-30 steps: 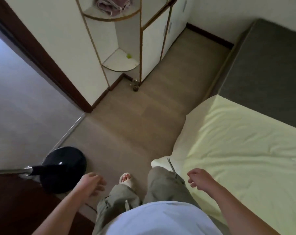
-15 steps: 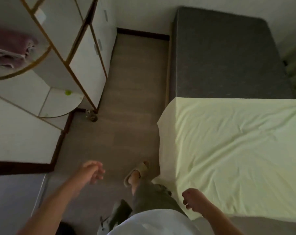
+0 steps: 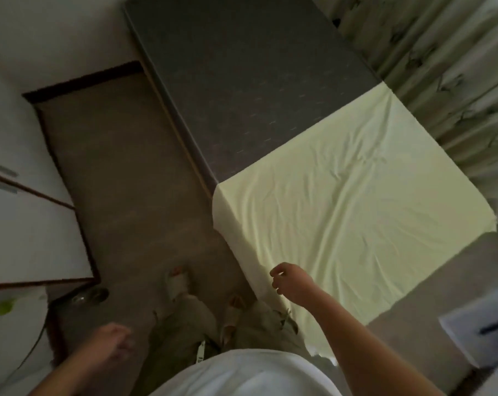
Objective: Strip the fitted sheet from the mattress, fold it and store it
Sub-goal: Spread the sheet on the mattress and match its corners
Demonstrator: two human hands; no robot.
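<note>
A pale yellow fitted sheet (image 3: 342, 210) lies spread and creased over the near half of the bed. The far half shows the bare dark grey mattress (image 3: 242, 81). My right hand (image 3: 292, 281) hovers over the sheet's near left edge, fingers loosely curled, holding nothing. My left hand (image 3: 113, 344) hangs blurred over the floor at lower left, also holding nothing. I stand beside the bed's left side.
White cupboards (image 3: 27, 224) with a rounded corner shelf stand at left. A brown floor strip (image 3: 122, 172) runs between cupboards and bed. Patterned curtains (image 3: 442, 67) hang behind the bed at right. A white paper (image 3: 482, 330) lies at lower right.
The view has swung right, bringing the whole bed and the curtains into view. My right hand has lifted from beside my leg to over the sheet's edge. My left hand dropped lower.
</note>
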